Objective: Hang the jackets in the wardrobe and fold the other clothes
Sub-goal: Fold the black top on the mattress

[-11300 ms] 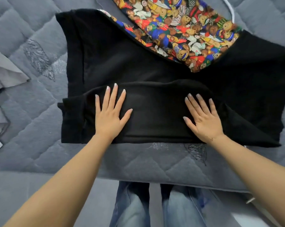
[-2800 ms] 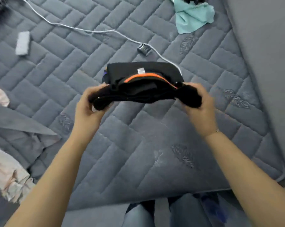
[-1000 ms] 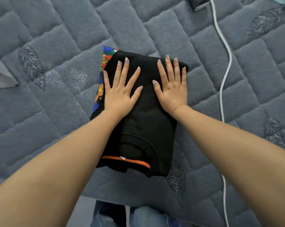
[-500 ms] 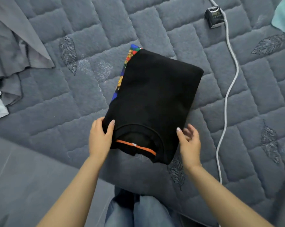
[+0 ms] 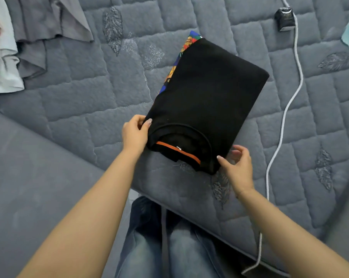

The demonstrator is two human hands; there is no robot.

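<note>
A home bedroom: quilted grey mattress point(image 5: 89, 109), loose clothes point(image 5: 29, 37), a charger cable point(image 5: 286, 109).

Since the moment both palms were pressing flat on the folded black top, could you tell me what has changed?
Both hands slid back to its near edge: the left hand now grips the collar-side corner, the right hand touches the other corner. The folded black top stays folded on the bed.
</note>
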